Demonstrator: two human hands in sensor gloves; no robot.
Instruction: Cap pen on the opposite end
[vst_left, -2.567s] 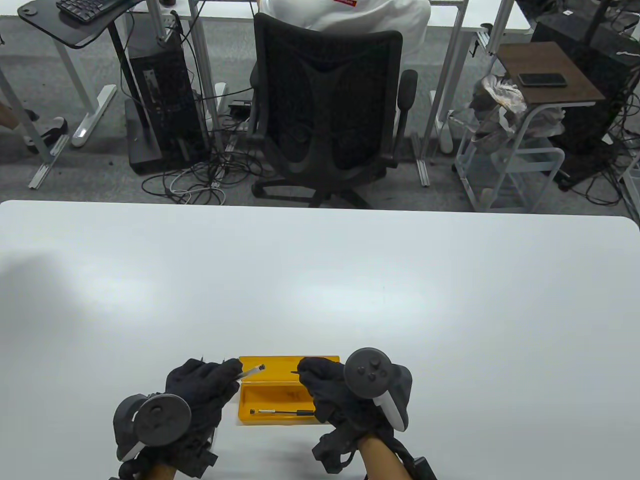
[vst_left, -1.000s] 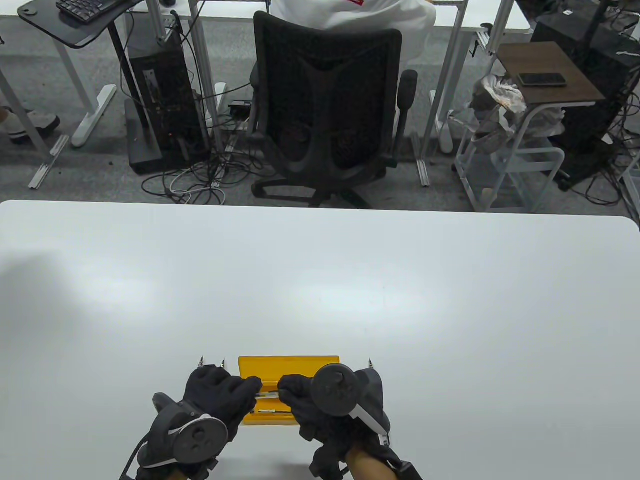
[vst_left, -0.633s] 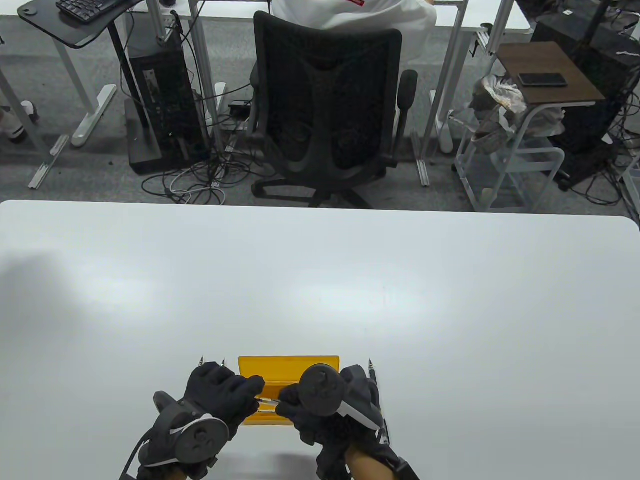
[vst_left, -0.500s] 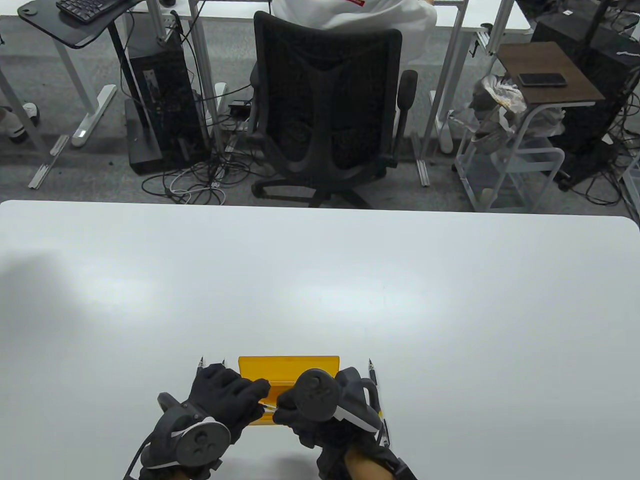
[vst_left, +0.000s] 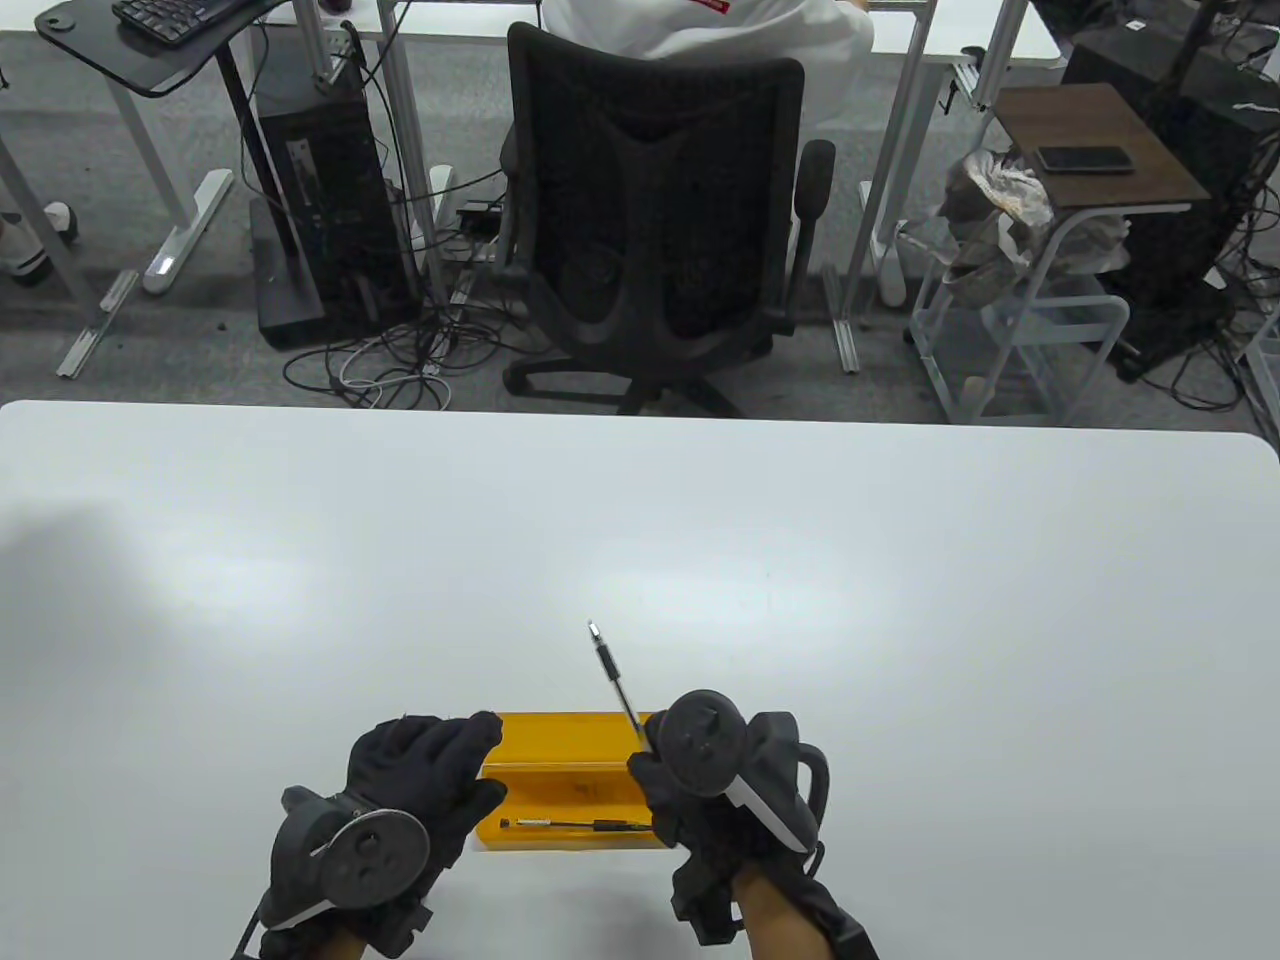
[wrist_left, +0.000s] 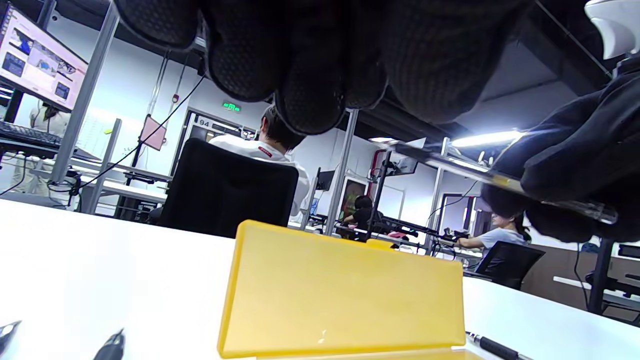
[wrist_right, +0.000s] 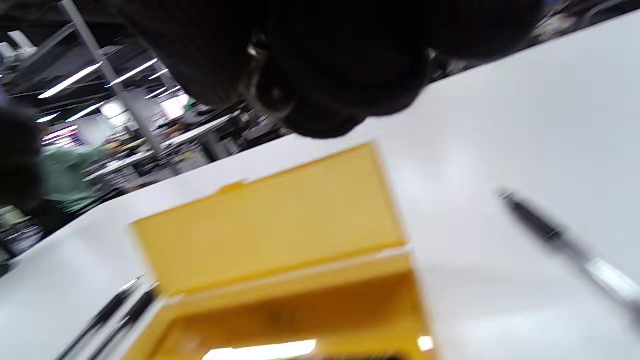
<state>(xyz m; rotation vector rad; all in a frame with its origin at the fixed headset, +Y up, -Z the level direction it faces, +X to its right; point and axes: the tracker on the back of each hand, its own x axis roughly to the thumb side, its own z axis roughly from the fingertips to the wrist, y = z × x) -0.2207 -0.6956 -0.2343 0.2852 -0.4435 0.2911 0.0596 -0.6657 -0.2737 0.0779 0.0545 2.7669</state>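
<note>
The white counter (vst_left: 640, 560) fills the lower two thirds of the table view; beyond its far edge, at upper centre, stands a black office chair (vst_left: 655, 215).

Near the bottom centre of that view a yellow case (vst_left: 560, 745) lies open on the counter, its lid standing up on the far side. In the left wrist view the lid takes up the lower middle of the frame. A second pen (vst_left: 575, 824) lies flat in the tray, running left to right.

The left hand (vst_left: 425, 775) sits at the lower left of the case, fingers stretched forward, their tips at the case's upper left corner. Its grip is loose and holds nothing in the table view; the left wrist view shows the fingertips (wrist_left: 310, 90) bunched at the top edge with nothing between them.

The right hand (vst_left: 700, 800) is at the case's right end — its grip closed around the lower part of the pen (vst_left: 615, 678), which rises from the fingers toward the upper left, tip well above the case's far edge. Whether a cap sits on either end cannot be told.

Loose pens (wrist_right: 112, 307) lie on the counter left of the case in the right wrist view, and another (wrist_right: 555, 235) — blurred — lies to its right.
</note>
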